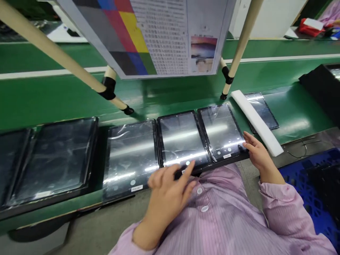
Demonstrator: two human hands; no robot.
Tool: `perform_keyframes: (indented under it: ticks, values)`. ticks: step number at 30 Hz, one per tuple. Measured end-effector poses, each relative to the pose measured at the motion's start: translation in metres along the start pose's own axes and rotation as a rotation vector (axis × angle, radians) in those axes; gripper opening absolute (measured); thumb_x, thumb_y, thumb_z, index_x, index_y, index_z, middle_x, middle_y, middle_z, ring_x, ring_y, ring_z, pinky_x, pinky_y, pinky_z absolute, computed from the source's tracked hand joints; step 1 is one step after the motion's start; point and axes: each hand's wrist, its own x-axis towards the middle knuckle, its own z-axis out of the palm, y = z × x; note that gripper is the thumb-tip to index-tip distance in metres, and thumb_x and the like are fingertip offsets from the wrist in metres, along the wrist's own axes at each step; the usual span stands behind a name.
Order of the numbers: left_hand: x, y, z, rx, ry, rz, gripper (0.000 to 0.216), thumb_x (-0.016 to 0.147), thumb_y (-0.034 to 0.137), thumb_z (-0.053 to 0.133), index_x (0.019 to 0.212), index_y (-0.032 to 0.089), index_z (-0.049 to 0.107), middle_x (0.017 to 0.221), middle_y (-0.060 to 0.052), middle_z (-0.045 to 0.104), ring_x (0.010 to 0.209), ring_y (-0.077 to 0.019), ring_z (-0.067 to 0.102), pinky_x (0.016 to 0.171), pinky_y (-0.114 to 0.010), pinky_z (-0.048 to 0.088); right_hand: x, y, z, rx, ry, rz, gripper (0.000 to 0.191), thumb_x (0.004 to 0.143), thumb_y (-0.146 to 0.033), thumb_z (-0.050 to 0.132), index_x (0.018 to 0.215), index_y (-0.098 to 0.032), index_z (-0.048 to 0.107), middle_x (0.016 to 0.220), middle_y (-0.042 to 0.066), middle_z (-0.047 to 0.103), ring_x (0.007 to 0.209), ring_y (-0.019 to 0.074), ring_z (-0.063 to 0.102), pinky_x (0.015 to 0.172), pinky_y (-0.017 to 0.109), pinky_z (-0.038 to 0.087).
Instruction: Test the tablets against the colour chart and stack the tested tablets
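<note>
Three tablets with film-covered glossy screens lie side by side in front of me: a left tablet [132, 152], a middle tablet [182, 136] and a right tablet [221, 127]. My left hand [168, 191] is over the lower edge of the middle tablet, its index finger stretched toward the screen's bottom icons. Its other fingers are loosely bent and somewhat blurred, with nothing held. At the right tablet's lower right edge, my right hand [257, 154] touches the side with fingers extended. Whether any of its fingers reach underneath is hidden.
More tablets [55, 156] sit in a dark tray at left. A white foam strip [256, 122] lies partly over another tablet [261, 108]. A printed chart [164, 39] hangs from a pipe frame [106, 88] above the green bench [164, 94]. At lower right stands a blue crate [294, 177].
</note>
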Motion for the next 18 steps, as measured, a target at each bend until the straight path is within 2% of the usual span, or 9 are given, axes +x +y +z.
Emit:
perform_keyframes:
  ticks: [2,5,9,11,14,16,18]
  values:
    - [-0.019,-0.017,-0.015,0.004,0.035,-0.049,0.038,0.107,0.033,0.053,0.13,0.018,0.079,0.119,-0.018,0.053,0.11,-0.0326,0.049,0.1,-0.048,0.034,0.0,-0.001,0.001,-0.003,-0.003,-0.011,0.078,0.069,-0.049,0.088,0.141,-0.027,0.068,0.161,0.012,0.058,0.155,0.0316,0.05,0.13,0.051,0.038]
    - [-0.052,-0.039,-0.03,0.043,0.029,-0.148,0.035,0.105,0.029,0.055,0.124,0.018,0.081,0.118,-0.017,0.053,0.109,-0.0309,0.052,0.1,-0.048,0.034,0.0,-0.002,0.001,-0.015,0.001,-0.028,0.086,0.062,-0.047,0.093,0.141,-0.027,0.066,0.163,0.013,0.055,0.156,0.0321,0.047,0.131,0.052,0.037]
    - [-0.082,-0.047,-0.033,0.112,-0.031,-0.231,0.034,0.104,0.026,0.058,0.128,0.022,0.081,0.118,-0.016,0.052,0.11,-0.0294,0.053,0.099,-0.047,0.035,0.005,-0.01,-0.013,-0.039,0.129,-0.014,0.1,0.052,-0.05,0.098,0.143,-0.028,0.063,0.146,0.016,0.069,0.142,0.0338,0.062,0.128,0.057,0.039]
    - [-0.086,-0.045,-0.029,0.132,-0.008,-0.287,0.034,0.104,0.027,0.058,0.129,0.024,0.081,0.119,-0.015,0.051,0.112,-0.0294,0.053,0.1,-0.047,0.035,0.008,-0.021,-0.021,-0.04,0.225,-0.058,0.097,0.056,-0.053,0.095,0.143,-0.028,0.063,0.139,0.015,0.073,0.137,0.0322,0.066,0.13,0.057,0.035]
    - [-0.085,-0.044,-0.022,0.159,-0.009,-0.361,0.035,0.104,0.03,0.058,0.131,0.028,0.08,0.122,-0.016,0.053,0.114,-0.0305,0.051,0.101,-0.048,0.038,0.007,-0.043,-0.023,-0.119,0.395,-0.218,0.078,0.065,-0.044,0.09,0.139,-0.03,0.07,0.133,0.013,0.076,0.129,0.0301,0.071,0.129,0.056,0.038]
    - [-0.085,-0.052,-0.021,0.147,-0.033,-0.405,0.035,0.103,0.033,0.059,0.13,0.031,0.08,0.126,-0.017,0.057,0.117,-0.0325,0.049,0.103,-0.052,0.039,0.002,-0.056,-0.016,-0.221,0.429,-0.318,0.068,0.072,-0.038,0.085,0.139,-0.032,0.072,0.132,0.013,0.077,0.124,0.0302,0.074,0.124,0.057,0.045]
    - [-0.084,-0.072,-0.022,0.084,0.01,-0.529,0.038,0.103,0.038,0.058,0.132,0.028,0.08,0.13,-0.019,0.059,0.123,-0.0356,0.05,0.108,-0.056,0.039,-0.002,-0.063,-0.006,-0.299,0.408,-0.4,0.064,0.076,-0.034,0.082,0.14,-0.032,0.072,0.129,0.015,0.077,0.122,0.0308,0.075,0.119,0.058,0.05]
